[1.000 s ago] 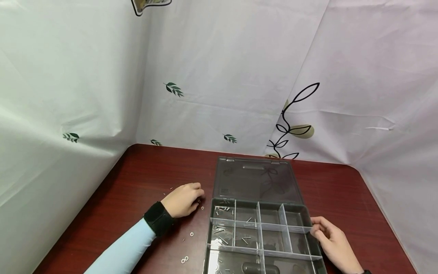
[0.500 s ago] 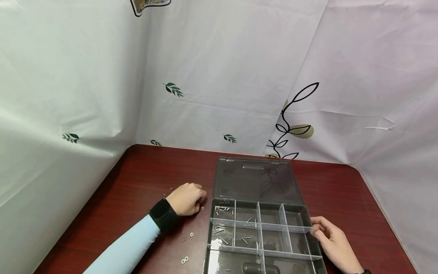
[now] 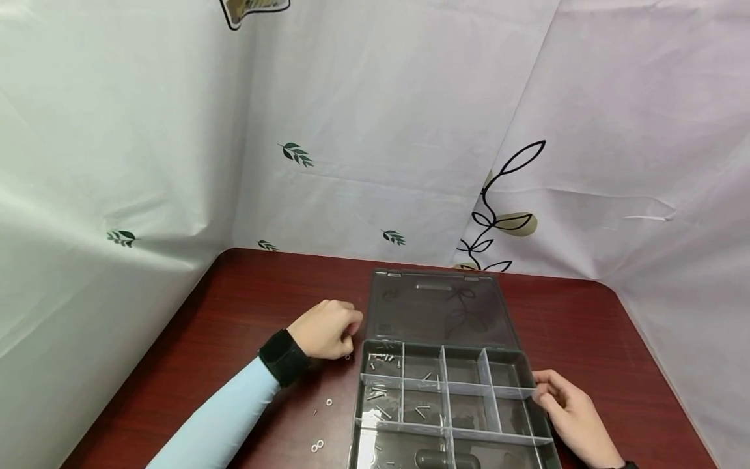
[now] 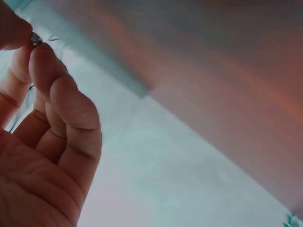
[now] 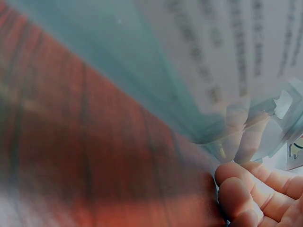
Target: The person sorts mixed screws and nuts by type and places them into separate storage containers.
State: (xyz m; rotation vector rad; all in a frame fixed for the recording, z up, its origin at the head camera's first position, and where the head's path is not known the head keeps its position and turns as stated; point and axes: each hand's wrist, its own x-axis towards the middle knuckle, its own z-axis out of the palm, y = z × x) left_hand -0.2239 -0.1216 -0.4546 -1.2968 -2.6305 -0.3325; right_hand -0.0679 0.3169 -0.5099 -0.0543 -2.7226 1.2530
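My left hand (image 3: 325, 329) is raised over the table, left of an open compartment box (image 3: 465, 391). In the left wrist view, its thumb and forefinger pinch a small metal nut (image 4: 35, 39); the other fingers are curled. At the box's right wall, my right hand (image 3: 571, 413) rests with loosely bent fingers. In the right wrist view, its fingertips (image 5: 234, 194) lie against the clear wall near a corner. Short metal screws (image 3: 377, 394) lie in the left compartments. Small metal rings (image 3: 317, 446) are scattered on the table beside the box.
The box's dark see-through lid (image 3: 439, 309) lies folded back towards the rear of the dark red table (image 3: 263, 286). White printed cloth (image 3: 363, 195) hangs behind and at the sides. Several compartments on the box's right hold no screws.
My left hand has closed its fingertips near the tabletop, then risen and moved right towards the box. The right hand and the box have stayed in place.
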